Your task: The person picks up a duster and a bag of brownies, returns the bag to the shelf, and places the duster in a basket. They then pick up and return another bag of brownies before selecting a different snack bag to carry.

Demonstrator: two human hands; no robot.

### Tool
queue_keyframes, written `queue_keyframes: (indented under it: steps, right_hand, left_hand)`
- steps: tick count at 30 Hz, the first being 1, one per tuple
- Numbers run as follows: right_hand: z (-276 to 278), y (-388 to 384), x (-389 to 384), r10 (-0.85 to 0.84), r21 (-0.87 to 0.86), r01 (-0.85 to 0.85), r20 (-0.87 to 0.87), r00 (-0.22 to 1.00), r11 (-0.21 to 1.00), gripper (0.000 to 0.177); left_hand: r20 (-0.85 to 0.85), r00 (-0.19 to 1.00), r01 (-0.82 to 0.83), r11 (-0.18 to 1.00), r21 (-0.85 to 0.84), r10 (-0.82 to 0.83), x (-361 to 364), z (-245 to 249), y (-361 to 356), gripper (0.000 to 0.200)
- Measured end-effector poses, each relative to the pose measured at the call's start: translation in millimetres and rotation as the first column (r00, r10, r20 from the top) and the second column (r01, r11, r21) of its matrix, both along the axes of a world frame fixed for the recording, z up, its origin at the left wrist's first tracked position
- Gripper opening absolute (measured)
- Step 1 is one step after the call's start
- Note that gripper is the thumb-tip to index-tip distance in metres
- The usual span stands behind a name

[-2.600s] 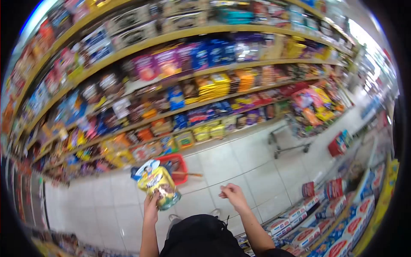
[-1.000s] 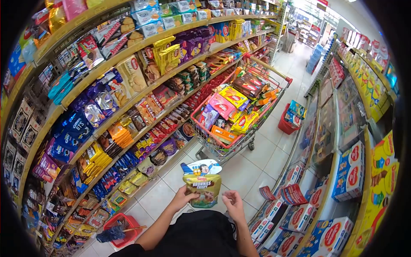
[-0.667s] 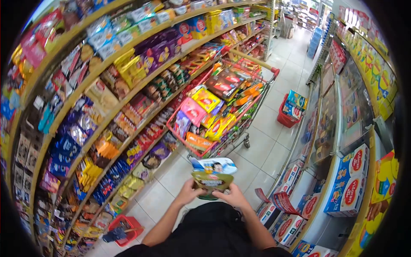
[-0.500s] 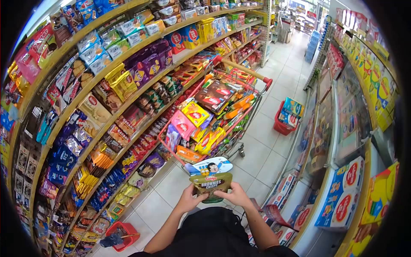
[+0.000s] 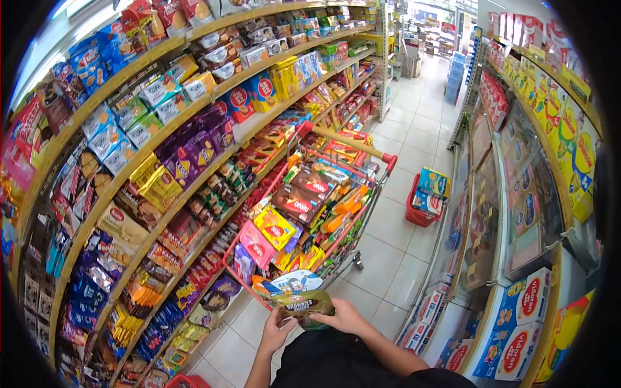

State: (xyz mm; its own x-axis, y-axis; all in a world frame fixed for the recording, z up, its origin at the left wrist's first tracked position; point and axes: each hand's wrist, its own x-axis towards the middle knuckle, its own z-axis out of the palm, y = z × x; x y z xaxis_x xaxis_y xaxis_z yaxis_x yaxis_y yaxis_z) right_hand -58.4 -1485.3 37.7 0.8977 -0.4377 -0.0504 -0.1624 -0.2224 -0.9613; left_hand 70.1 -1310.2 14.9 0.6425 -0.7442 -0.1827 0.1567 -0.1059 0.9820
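Note:
A green-brown snack pouch (image 5: 299, 309) printed "Brownies Crispy" is held low in front of my body. A white and blue card with cartoon figures (image 5: 294, 283) stands above its top edge. My left hand (image 5: 277, 331) grips the pouch's left side, and my right hand (image 5: 341, 318) grips its right side, thumb over the front. Just beyond is a shopping cart (image 5: 354, 257) heaped with packets, including a yellow packet (image 5: 274, 229), a pink packet (image 5: 257, 244) and brown packs (image 5: 299, 203).
Shelves of packaged snacks (image 5: 123, 223) curve along my left. On the right stand a glass-fronted case (image 5: 482, 239) and Vidoran boxes (image 5: 514, 346). A red basket (image 5: 420, 212) rests on the tiled floor (image 5: 414, 255); another red basket (image 5: 187, 381) shows at the bottom edge.
The pouch has tilted flatter and sits lower and further left, both hands still on it. The camera view has shifted, so the cart appears further left and the lower basket is mostly cut off.

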Motion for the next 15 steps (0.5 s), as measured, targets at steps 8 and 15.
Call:
queue_keyframes:
  steps: [8, 15]
  right_hand:
    - [5, -67, 65, 0.027, -0.226, -0.007, 0.089, 0.996, 0.974, 0.043]
    - [-5, -111, 97, 0.239, -0.133, -0.235, 0.02, 0.971, 0.963, 0.052]
  left_hand:
    - [0.147, 0.89, -0.452, 0.874, 0.178, 0.431, 56, -8, -5, 0.028]
    - [-0.154, 0.606, -0.795, 0.601, -0.085, 0.781, 42, -19, -27, 0.046]
